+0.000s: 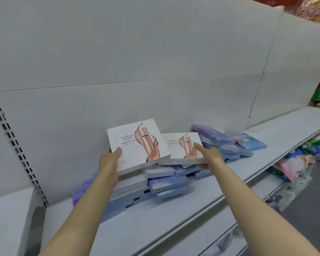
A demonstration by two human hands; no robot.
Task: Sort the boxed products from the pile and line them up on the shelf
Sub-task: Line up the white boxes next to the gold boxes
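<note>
Two flat white boxes printed with a rose-gold bottle are held above a pile of blue iridescent boxes point(166, 183) on the white shelf point(174, 228). My left hand point(110, 159) grips the nearer, larger-looking white box point(137, 145) at its lower left corner, thumb on top. My right hand point(207, 154) grips the second white box point(181, 146) at its right edge, thumb on its face and fingers underneath. The second box's left edge is tucked under the first. More blue boxes point(224, 143) are stacked behind and to the right.
The white back panel point(137, 61) rises behind the pile. A slotted upright point(17, 145) runs down the left side. Lower right, another shelf holds colourful packets point(303, 159). Bare shelf surface stretches right of the pile point(284, 130) and in front of it.
</note>
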